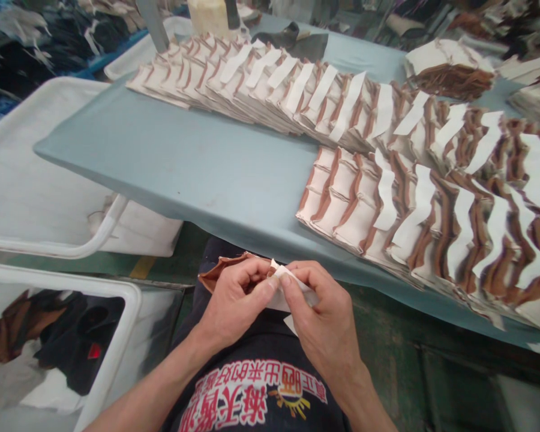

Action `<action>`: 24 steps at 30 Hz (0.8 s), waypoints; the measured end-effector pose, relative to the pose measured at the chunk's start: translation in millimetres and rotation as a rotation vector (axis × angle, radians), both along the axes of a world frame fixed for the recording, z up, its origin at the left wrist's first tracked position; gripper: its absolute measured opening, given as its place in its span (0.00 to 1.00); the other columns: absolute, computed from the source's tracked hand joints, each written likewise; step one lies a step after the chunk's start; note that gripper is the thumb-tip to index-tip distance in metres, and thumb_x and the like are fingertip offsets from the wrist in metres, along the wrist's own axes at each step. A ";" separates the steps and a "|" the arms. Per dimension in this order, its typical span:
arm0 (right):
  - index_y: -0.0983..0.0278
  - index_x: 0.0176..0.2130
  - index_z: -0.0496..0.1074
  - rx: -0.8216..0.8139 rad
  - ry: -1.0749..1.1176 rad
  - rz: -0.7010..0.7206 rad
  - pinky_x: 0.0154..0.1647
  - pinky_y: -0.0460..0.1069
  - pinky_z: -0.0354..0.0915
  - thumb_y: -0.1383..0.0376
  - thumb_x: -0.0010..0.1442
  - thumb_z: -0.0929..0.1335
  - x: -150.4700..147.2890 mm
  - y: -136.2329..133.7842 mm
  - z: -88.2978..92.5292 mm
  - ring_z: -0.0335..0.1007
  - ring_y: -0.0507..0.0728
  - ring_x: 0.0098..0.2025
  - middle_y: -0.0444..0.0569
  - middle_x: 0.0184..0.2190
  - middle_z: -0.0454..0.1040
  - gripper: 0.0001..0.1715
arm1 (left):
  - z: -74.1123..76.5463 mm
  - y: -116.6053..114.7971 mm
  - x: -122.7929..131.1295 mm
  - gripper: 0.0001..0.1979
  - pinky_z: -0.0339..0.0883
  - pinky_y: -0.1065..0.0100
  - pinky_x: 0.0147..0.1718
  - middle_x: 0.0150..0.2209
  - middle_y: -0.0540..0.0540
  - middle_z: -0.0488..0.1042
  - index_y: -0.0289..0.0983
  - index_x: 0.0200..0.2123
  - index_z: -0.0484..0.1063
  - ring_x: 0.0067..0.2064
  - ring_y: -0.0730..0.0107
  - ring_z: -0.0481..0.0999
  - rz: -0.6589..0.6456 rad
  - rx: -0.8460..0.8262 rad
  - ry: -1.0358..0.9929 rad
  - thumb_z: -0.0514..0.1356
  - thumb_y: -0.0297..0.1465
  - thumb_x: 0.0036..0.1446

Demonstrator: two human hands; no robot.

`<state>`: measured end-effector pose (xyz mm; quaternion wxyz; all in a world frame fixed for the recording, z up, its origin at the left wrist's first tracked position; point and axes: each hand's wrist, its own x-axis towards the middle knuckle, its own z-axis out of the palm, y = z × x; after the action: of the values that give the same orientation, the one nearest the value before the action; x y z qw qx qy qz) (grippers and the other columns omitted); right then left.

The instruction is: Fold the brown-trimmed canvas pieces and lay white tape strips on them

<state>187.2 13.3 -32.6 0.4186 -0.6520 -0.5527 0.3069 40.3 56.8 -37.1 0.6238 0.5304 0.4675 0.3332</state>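
Observation:
Above my lap, my left hand (pixel 238 294) is closed in a pinch on a sewn piece (pixel 225 262), brown on the outside with a whitish layer. The piece sticks out past the knuckles to the left. Right beside it, my right hand (pixel 321 300) pinches the white edge of the same piece between thumb and fingers, the fingertips of both hands almost meeting. Whitish material (pixel 276 301) shows beneath the fingers. My hands cover most of the piece, so its full shape is hidden.
Past my hands runs a blue-grey table (pixel 198 162). Overlapping brown-and-cream pieces with white strips lie on it in a long back row (pixel 270 90) and a front row (pixel 414 222). White bins (pixel 128 288) stand at the left, one holding dark and brown scraps.

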 end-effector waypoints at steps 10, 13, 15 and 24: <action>0.59 0.29 0.69 0.004 -0.133 0.058 0.38 0.51 0.65 0.62 0.66 0.68 6.7 3.6 3.6 0.72 0.57 0.33 0.47 0.31 0.78 0.12 | 1.3 -4.8 -0.1 0.10 0.59 0.71 0.28 0.25 0.52 0.69 0.35 0.27 0.74 0.27 0.73 0.64 0.038 0.148 0.112 0.59 0.31 0.60; 0.59 0.32 0.72 -0.096 -0.081 0.072 0.39 0.51 0.68 0.58 0.65 0.69 11.0 5.2 5.8 0.72 0.57 0.33 0.46 0.31 0.77 0.10 | 3.3 -6.5 -1.5 0.10 0.58 0.72 0.27 0.25 0.52 0.68 0.35 0.28 0.74 0.27 0.73 0.63 0.005 0.109 0.087 0.59 0.32 0.61; 0.59 0.34 0.72 -0.139 -0.047 0.074 0.41 0.52 0.69 0.57 0.64 0.69 13.0 5.9 7.2 0.72 0.57 0.33 0.46 0.31 0.77 0.09 | 4.8 -8.0 -3.1 0.11 0.58 0.71 0.27 0.25 0.51 0.68 0.34 0.29 0.74 0.27 0.73 0.63 -0.018 0.089 0.079 0.58 0.33 0.62; 0.60 0.32 0.70 -0.208 0.174 0.183 0.40 0.50 0.68 0.57 0.64 0.69 18.4 7.9 7.1 0.72 0.55 0.35 0.45 0.32 0.77 0.12 | 14.6 -11.2 -13.5 0.10 0.63 0.71 0.30 0.31 0.48 0.76 0.35 0.33 0.77 0.31 0.71 0.69 -0.149 0.133 0.072 0.57 0.30 0.63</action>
<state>205.6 21.1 -25.5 0.3656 -0.6098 -0.5364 0.4547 26.8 45.5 -22.5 0.5932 0.6154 0.4257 0.2969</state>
